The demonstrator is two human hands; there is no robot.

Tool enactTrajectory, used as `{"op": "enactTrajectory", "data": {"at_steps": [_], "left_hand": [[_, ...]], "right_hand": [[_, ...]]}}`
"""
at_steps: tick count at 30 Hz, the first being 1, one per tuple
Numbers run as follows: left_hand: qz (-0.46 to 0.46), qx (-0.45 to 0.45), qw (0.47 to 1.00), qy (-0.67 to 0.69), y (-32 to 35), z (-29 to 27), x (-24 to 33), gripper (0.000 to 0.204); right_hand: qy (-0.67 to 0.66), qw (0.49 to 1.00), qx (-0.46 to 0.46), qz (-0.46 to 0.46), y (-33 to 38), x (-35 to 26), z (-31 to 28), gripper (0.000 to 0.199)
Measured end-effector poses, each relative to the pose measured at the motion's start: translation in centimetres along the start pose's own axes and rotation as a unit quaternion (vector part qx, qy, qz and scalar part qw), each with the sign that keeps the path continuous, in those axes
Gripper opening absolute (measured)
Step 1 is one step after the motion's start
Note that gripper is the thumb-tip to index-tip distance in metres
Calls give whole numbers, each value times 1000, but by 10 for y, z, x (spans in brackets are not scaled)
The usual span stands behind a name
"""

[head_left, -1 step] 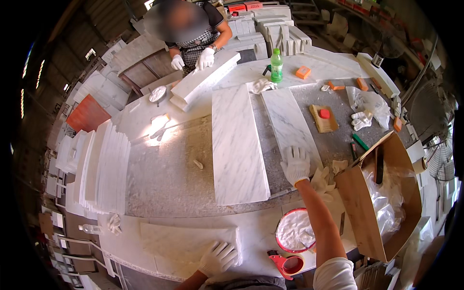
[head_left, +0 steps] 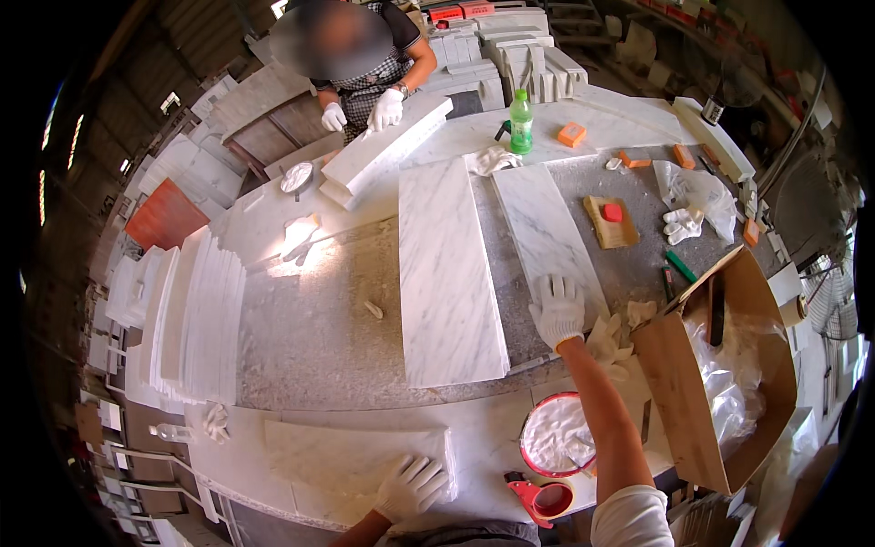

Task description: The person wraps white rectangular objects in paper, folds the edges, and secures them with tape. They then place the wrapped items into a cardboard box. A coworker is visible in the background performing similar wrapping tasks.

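My right hand (head_left: 558, 310), in a white glove, lies flat with fingers spread on the near end of a narrow white marble slab (head_left: 545, 228). A wider marble slab (head_left: 447, 273) lies alongside it to the left on the grey worktable (head_left: 310, 337). My left hand (head_left: 412, 486), also gloved, presses with fingers apart on the right end of a third slab (head_left: 346, 456) at the table's near edge. Neither hand holds anything. Across the table a person rests two gloved hands (head_left: 383, 111) on a long marble block (head_left: 387, 150).
An open cardboard box (head_left: 693, 392) lined with plastic stands at my right. A red-rimmed bowl of white paste (head_left: 556, 436) and a red holder (head_left: 540, 499) sit near my right arm. Upright marble slabs (head_left: 196, 319) are stacked left. A green bottle (head_left: 520, 123), orange sponges and spare gloves (head_left: 682, 225) lie farther back.
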State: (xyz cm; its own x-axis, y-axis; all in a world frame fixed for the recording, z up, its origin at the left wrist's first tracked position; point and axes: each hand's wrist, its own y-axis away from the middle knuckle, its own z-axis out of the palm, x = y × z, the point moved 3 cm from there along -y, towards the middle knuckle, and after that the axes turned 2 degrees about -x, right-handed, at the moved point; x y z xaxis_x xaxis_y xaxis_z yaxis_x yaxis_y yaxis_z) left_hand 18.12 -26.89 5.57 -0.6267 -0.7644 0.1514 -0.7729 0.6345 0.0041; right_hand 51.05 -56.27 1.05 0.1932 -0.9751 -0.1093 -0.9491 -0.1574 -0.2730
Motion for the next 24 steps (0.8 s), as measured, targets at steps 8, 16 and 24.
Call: {"op": "enactTrajectory", "data": {"at_steps": [8,16,24], "left_hand": [[-6,1,1000,19,-12,-11,-5,34],[0,7,1000,16,-9,-6,-7,35],[12,-6,1000,12,-17,-23,-12,37]], "right_hand": [[-24,999,13,-36,0,33,1,51],[-47,996,10,70,-14,80,14,60],[-173,919,-198,293,-62,147,40,95]]}}
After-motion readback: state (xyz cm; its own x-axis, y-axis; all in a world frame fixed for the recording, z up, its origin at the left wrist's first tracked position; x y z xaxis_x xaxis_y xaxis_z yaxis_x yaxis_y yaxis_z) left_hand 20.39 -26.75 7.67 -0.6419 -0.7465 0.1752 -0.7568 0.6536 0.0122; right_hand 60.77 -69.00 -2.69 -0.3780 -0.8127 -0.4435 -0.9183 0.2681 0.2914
